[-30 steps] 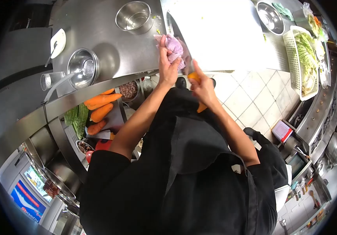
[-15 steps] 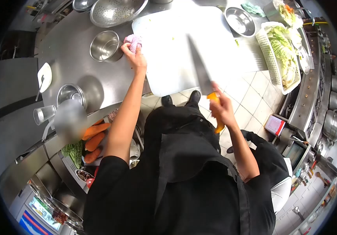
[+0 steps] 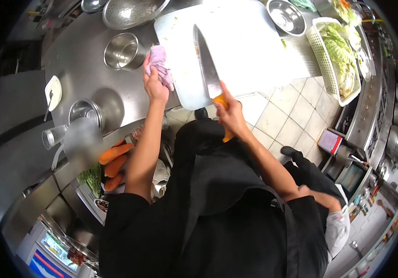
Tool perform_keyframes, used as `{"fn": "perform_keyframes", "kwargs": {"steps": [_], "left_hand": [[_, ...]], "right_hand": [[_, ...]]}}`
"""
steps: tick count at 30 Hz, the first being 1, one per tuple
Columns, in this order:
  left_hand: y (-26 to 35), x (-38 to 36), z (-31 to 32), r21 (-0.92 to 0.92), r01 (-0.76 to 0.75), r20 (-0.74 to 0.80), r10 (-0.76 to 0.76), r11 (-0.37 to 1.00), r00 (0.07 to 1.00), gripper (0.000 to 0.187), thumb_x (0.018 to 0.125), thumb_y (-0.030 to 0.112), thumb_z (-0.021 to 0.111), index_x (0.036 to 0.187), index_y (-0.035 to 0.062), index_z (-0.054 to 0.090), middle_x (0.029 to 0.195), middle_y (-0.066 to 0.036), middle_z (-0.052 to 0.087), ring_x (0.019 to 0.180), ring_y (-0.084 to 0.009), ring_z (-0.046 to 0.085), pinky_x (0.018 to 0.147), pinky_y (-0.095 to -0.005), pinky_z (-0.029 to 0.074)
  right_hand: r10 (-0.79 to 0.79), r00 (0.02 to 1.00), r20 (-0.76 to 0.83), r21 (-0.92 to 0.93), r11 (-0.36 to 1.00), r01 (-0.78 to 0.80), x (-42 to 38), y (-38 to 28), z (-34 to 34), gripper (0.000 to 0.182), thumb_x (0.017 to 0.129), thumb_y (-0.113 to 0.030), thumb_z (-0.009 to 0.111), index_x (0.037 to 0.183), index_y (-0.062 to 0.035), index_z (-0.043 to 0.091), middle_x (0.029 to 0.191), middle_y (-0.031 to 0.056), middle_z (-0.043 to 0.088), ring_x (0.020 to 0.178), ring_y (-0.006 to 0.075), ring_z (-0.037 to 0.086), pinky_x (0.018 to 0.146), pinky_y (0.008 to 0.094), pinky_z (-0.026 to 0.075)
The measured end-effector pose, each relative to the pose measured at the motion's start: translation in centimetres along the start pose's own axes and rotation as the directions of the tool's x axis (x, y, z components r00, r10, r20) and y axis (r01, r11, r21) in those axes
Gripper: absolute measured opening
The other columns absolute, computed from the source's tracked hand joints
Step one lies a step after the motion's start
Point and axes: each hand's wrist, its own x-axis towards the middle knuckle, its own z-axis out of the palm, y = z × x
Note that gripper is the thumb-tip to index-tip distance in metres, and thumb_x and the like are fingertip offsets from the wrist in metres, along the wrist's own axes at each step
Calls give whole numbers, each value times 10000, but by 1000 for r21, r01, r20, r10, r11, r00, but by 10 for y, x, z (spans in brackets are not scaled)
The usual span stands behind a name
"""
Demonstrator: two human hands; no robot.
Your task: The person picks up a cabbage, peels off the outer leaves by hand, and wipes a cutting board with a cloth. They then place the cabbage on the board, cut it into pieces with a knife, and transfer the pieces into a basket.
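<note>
A pinkish-purple cloth (image 3: 159, 66) is gripped in my left hand (image 3: 155, 85), at the left edge of the white cutting board (image 3: 245, 51). My right hand (image 3: 231, 113) is closed round the orange handle of a large knife (image 3: 206, 60). The blade points away from me, over the left part of the board. Small food bits lie on the board near the blade. Beside my left hand stands a deep steel pot (image 3: 124, 52).
A colander (image 3: 131, 13) and a steel bowl (image 3: 286, 17) stand behind the board. At right is a white basket (image 3: 321, 60) of leafy greens. Carrots (image 3: 114, 166) lie below the table's edge at left. Another person (image 3: 335, 222) is at my right.
The knife in my right hand has moved left across the board. The cloth in my left hand hangs more spread out and lower. The other person's forearm has come into view.
</note>
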Motion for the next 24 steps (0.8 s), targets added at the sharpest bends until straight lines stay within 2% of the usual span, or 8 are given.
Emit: {"fn": "perform_keyframes", "kwargs": {"steps": [4, 7, 11, 14, 16, 17, 20, 24], "left_hand": [[-10, -32, 12, 191, -72, 141, 45, 979, 989, 460, 954, 147, 424, 1378, 3, 322, 1379, -135, 391, 1226, -245, 429, 1028, -356, 335], [-15, -29, 11, 444, -196, 221, 105, 875, 970, 488, 942, 158, 418, 1393, 11, 301, 1404, -142, 348, 1281, -253, 301, 1056, -366, 228], [-17, -2, 7, 800, -394, 301, 265, 452, 916, 523, 914, 189, 457, 1392, 34, 314, 1425, -177, 328, 1359, -328, 208, 1120, -408, 118], [-42, 64, -22, 707, -455, 284, 371, 541, 884, 478, 931, 164, 444, 1375, 25, 334, 1390, -162, 383, 1322, -309, 295, 1108, -405, 183], [-24, 73, 4, 217, -173, 85, 158, 961, 984, 419, 953, 135, 419, 1355, 29, 361, 1350, -139, 431, 1266, -274, 387, 1077, -392, 272], [-21, 79, 0, 238, -201, 105, 180, 950, 978, 382, 973, 126, 385, 1342, 28, 376, 1340, -123, 438, 1221, -240, 442, 1045, -373, 332], [-13, 69, -1, 57, -105, 107, 99, 993, 989, 387, 979, 148, 377, 1345, 21, 371, 1335, -134, 442, 1216, -247, 448, 1045, -376, 333], [-2, 62, -10, -47, 53, 75, -49, 997, 996, 399, 985, 190, 358, 1348, 26, 373, 1340, -143, 448, 1220, -275, 451, 1035, -404, 352]], "right_hand": [[-24, 999, 40, -24, 999, 24, -3, -16, 23, 637, 864, -12, 523, 1439, -134, 277, 642, 91, 562, 492, 169, 533, 496, 302, 456], [-236, 970, 66, -142, 960, 243, -3, -21, 53, 680, 798, -15, 578, 1414, -78, 297, 826, 250, 612, 723, 440, 588, 671, 416, 477], [-120, 967, 226, -289, 939, 184, -12, -45, 41, 678, 798, -12, 589, 1411, -76, 304, 837, 226, 628, 736, 425, 601, 693, 407, 478], [-107, 939, 326, -278, 939, 203, -17, -56, -18, 650, 826, -42, 587, 1414, -93, 315, 753, 154, 627, 631, 318, 614, 611, 377, 485], [117, 954, 276, -181, 981, -69, -19, -51, -66, 606, 868, -92, 565, 1422, -122, 323, 704, 57, 576, 568, 154, 555, 524, 298, 471], [117, 981, 154, -14, 993, -116, -20, -49, -82, 563, 902, -123, 522, 1428, -143, 322, 685, -1, 507, 550, 65, 478, 471, 228, 439], [188, 957, -222, 207, 968, -142, -5, -2, -118, 569, 914, -80, 467, 1444, -157, 274, 634, 15, 497, 459, 76, 454, 410, 222, 420], [101, 971, -218, 116, 990, -77, -1, 16, -86, 585, 914, -69, 464, 1451, -154, 249, 628, 18, 514, 459, 78, 475, 406, 228, 427]]}}
